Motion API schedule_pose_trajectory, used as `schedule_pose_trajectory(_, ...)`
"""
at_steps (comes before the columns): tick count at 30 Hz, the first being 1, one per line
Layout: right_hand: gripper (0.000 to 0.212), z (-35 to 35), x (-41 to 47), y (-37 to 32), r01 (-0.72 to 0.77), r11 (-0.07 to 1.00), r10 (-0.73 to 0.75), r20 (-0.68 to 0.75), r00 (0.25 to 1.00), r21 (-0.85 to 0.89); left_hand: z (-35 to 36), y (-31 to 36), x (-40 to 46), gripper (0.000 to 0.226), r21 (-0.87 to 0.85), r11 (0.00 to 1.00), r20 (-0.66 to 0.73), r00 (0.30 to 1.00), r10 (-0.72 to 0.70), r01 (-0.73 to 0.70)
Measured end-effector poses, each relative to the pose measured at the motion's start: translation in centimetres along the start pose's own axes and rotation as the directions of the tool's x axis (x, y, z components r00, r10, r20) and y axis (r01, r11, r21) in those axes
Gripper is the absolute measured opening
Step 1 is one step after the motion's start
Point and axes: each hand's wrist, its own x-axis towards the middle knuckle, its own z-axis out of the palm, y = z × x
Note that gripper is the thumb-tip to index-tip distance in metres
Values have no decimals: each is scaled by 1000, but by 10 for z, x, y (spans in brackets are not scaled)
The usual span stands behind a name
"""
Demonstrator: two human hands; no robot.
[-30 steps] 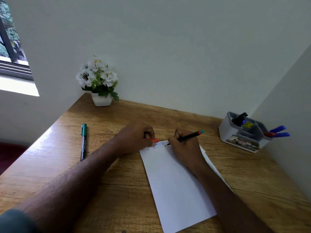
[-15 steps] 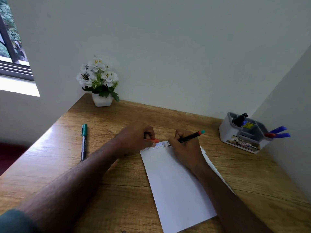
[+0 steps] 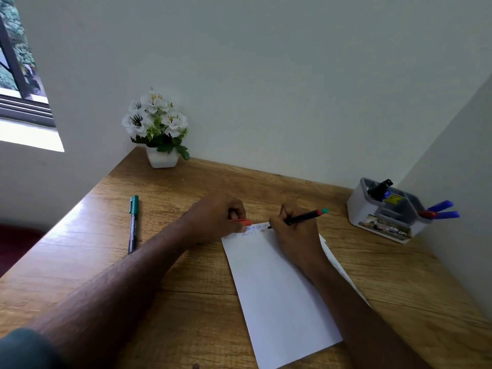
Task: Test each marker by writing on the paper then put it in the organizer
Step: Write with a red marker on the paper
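A white sheet of paper (image 3: 277,294) lies on the wooden desk, with faint blue and red lettering along its top edge. My right hand (image 3: 295,235) grips a black marker (image 3: 303,217) with a red and green end, its tip down on the paper's top edge. My left hand (image 3: 215,219) rests at the paper's top left corner and holds a red cap (image 3: 243,221). A green-capped marker (image 3: 133,223) lies on the desk to the left. The white organizer (image 3: 383,211) stands at the right and holds blue, red and black markers.
A white pot of white flowers (image 3: 158,129) stands at the desk's far left corner. Walls close in behind and on the right. The desk's left edge (image 3: 64,222) drops off beside the green marker. A window is at the upper left.
The right hand and marker have shifted very slightly along the top line of writing. The left hand has stayed in place.
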Motion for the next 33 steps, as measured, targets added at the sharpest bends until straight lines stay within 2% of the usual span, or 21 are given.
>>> schedule_pose_trajectory(27,39,-2,1,-1,-22,1000,22,-13,1000,0,2,-4,2,9,-12,1000,-8,1000,26,-26)
schedule_pose_trajectory(33,38,-1,1,-2,16,1000,-16,-15,1000,-19,2,-5,1,10,-11,1000,-10,1000,26,-26)
